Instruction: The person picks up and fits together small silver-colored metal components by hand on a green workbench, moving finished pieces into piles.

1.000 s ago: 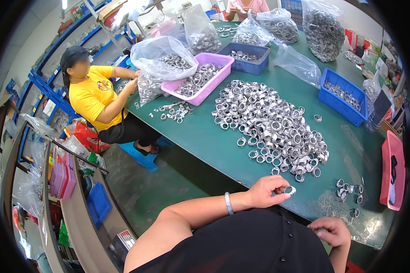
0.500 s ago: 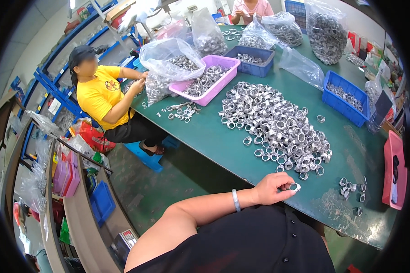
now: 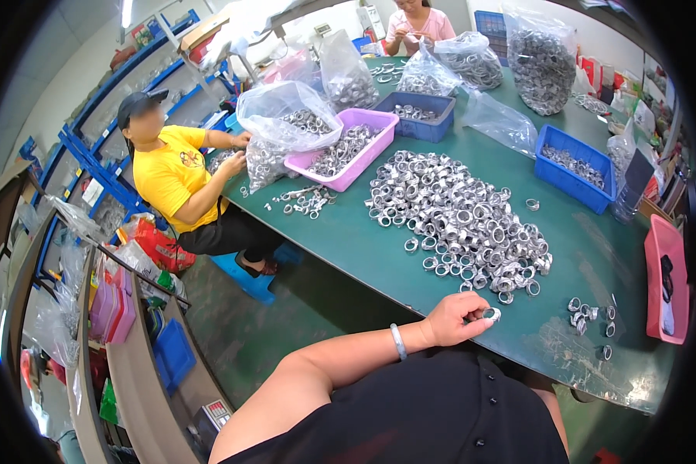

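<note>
Thumb and forefinger of the left hand [image 3: 456,320] pinch a silver ring [image 3: 493,314] at the near edge of the green table [image 3: 340,232], the fingertips covering part of it. The right hand is hidden, so I can't tell how its fingers stand. Just beyond the ring, a heap of similar rings [image 3: 464,220] spreads across the middle; a small cluster [image 3: 584,314] sits toward the near right corner. By the right edge stands a pink tray [image 3: 655,259] holding something dark and something pale, hard to make out from here. Farther along that edge, a blue basket [image 3: 568,185] holds small metal pieces, probably rings too. Near the left edge, a purple basket [image 3: 367,161] is full of rings, a clear bag [image 3: 286,108] partly covering it. A dark blue bin [image 3: 433,133] behind is partly filled. The seated co-worker's yellow shirt [image 3: 166,178] bears a printed figure, too small to make out.
</note>
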A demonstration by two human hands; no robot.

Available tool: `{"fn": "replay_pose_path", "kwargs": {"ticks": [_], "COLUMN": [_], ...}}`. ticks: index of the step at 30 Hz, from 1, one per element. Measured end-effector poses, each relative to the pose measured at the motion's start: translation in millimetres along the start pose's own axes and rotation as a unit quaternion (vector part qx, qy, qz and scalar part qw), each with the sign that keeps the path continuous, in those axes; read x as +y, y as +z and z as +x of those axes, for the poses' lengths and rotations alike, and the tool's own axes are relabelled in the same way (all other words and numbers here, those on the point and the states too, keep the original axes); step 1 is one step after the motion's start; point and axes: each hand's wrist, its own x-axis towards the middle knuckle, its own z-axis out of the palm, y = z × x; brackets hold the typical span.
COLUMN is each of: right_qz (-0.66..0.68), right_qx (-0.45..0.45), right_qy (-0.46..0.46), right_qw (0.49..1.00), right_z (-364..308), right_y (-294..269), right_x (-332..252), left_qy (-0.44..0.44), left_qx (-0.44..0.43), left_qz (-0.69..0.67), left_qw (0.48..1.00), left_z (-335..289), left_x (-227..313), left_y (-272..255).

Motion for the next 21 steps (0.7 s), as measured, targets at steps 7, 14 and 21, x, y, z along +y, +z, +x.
{"fn": "replay_pose_path", "kwargs": {"ticks": [7,14,21], "right_qz": [0.020,0.043,0.051], "right_qx": [0.023,0.031,0.030], "right_qy": [-0.029,-0.038,-0.031], "right_qw": [0.999,0.998,0.998], "right_z": [20.7,39.0,63.5], "right_y": [8.8,19.5,29.3], "right_x": [2.1,5.3,10.0], "left_qy": [0.020,0.024,0.018], "left_qx": [0.044,0.041,0.038], "left_qz": [0.065,0.123,0.127], "left_qw": [0.997,0.991,0.991], "left_z": [5.6,5.6,8.7], "left_x": [-0.6,2.6,3.7], "left_y": [8.0,7.7,7.8]}}
